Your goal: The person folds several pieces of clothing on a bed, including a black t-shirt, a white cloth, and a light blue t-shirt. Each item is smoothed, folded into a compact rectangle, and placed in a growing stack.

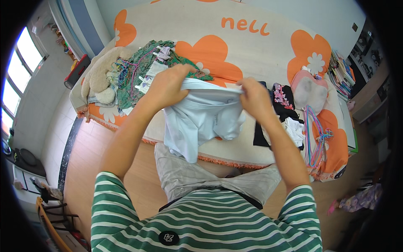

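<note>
A pale blue-white garment (201, 116) hangs between my two hands, its upper edge pulled taut above the sofa. My left hand (170, 83) grips one end of that edge, and my right hand (254, 96) pinches the other. Small printing shows on the cloth, and its lower part droops in loose folds. Left of it lies a green patterned garment (144, 60) with a pink hanger (136, 67) and white clips on top. Beyond my right hand are a black garment with pink flowers (282, 96) and a white crumpled cloth (295, 128).
A cream sofa cover with orange flowers (258, 63) spreads beneath everything. A beige plush toy (100, 75) lies at the left. Pink and blue hangers (311, 138) and a pink-grey cushion (310, 89) are at the right, near stacked books (340, 74). Another person's patterned clothing (362, 198) shows lower right.
</note>
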`<state>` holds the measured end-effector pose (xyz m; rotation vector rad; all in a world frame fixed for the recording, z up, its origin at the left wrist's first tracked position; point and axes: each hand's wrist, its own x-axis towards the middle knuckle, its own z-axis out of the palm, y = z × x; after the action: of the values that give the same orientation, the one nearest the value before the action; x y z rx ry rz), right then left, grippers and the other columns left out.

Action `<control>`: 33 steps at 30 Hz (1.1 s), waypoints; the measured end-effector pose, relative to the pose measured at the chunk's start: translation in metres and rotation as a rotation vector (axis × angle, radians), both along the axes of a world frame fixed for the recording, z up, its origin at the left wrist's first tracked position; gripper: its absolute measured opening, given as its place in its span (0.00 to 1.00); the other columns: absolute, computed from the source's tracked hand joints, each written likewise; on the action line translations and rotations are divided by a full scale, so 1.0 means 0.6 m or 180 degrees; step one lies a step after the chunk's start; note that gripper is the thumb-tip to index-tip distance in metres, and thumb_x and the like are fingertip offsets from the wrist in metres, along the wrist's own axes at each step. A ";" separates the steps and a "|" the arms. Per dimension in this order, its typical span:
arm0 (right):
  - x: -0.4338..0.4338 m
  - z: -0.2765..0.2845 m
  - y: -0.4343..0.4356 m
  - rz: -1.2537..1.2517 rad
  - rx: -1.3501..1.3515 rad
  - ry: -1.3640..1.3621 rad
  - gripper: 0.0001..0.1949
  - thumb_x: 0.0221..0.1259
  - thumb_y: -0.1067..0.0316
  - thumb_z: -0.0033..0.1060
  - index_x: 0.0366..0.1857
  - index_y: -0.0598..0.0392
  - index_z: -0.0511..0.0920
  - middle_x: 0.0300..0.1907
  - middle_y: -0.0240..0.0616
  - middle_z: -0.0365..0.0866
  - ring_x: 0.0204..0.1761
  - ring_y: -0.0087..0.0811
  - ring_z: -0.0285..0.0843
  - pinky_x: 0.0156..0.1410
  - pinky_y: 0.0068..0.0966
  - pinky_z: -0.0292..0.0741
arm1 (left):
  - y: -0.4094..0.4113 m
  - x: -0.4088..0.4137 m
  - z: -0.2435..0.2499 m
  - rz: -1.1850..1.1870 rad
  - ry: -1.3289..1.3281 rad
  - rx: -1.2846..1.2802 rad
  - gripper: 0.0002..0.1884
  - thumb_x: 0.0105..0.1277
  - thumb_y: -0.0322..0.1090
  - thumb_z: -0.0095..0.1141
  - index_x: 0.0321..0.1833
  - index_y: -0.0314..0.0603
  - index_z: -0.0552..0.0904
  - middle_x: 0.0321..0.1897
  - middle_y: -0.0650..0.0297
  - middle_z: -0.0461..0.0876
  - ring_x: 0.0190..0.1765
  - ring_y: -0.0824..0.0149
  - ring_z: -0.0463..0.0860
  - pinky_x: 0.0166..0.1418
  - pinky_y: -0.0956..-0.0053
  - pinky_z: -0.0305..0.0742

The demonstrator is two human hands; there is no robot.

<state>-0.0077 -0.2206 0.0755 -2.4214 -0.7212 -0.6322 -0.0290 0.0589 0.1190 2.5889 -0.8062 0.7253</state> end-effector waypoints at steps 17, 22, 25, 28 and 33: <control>-0.008 0.305 -0.127 0.1204 -0.0671 0.0952 0.14 0.53 0.81 0.52 0.41 0.58 0.86 0.33 0.35 0.79 0.34 0.24 0.74 0.40 0.20 0.69 | -0.010 0.003 0.198 -0.1033 0.2237 -0.2647 0.09 0.69 0.30 0.55 0.47 0.36 0.85 0.38 0.66 0.84 0.43 0.74 0.81 0.50 0.78 0.73; -0.044 0.325 -0.137 0.1104 -0.1447 0.1091 0.11 0.48 0.69 0.71 0.35 0.61 0.85 0.26 0.36 0.79 0.24 0.30 0.73 0.31 0.26 0.69 | -0.019 -0.029 0.251 -0.1477 0.1325 -0.0527 0.18 0.60 0.18 0.50 0.51 0.39 0.85 0.40 0.65 0.79 0.48 0.71 0.76 0.55 0.78 0.69; -0.061 0.308 -0.141 0.1008 -0.1620 0.0890 0.13 0.45 0.66 0.76 0.29 0.63 0.83 0.25 0.38 0.76 0.25 0.32 0.73 0.30 0.27 0.69 | -0.022 -0.059 0.254 -0.1389 0.1485 0.0411 0.26 0.53 0.15 0.48 0.52 0.47 0.86 0.36 0.64 0.75 0.43 0.68 0.74 0.50 0.79 0.67; -0.066 0.301 -0.145 0.1078 -0.1232 0.0772 0.15 0.43 0.69 0.76 0.24 0.63 0.74 0.24 0.40 0.71 0.23 0.34 0.70 0.29 0.28 0.67 | -0.031 -0.080 0.227 -0.0481 0.0471 0.1549 0.29 0.52 0.17 0.51 0.51 0.62 0.86 0.41 0.65 0.78 0.38 0.64 0.80 0.39 0.71 0.73; -0.065 0.320 -0.150 0.1277 -0.1276 0.0638 0.19 0.43 0.71 0.75 0.22 0.61 0.65 0.22 0.39 0.65 0.23 0.33 0.63 0.29 0.29 0.64 | -0.023 -0.072 0.225 -0.0079 0.0141 0.2412 0.21 0.54 0.21 0.57 0.48 0.57 0.85 0.42 0.67 0.80 0.36 0.60 0.82 0.34 0.65 0.76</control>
<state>-0.0464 -0.3104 0.2674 -2.5264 -1.2997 -0.0859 -0.0720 0.0448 0.2540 3.2166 -1.2914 0.3905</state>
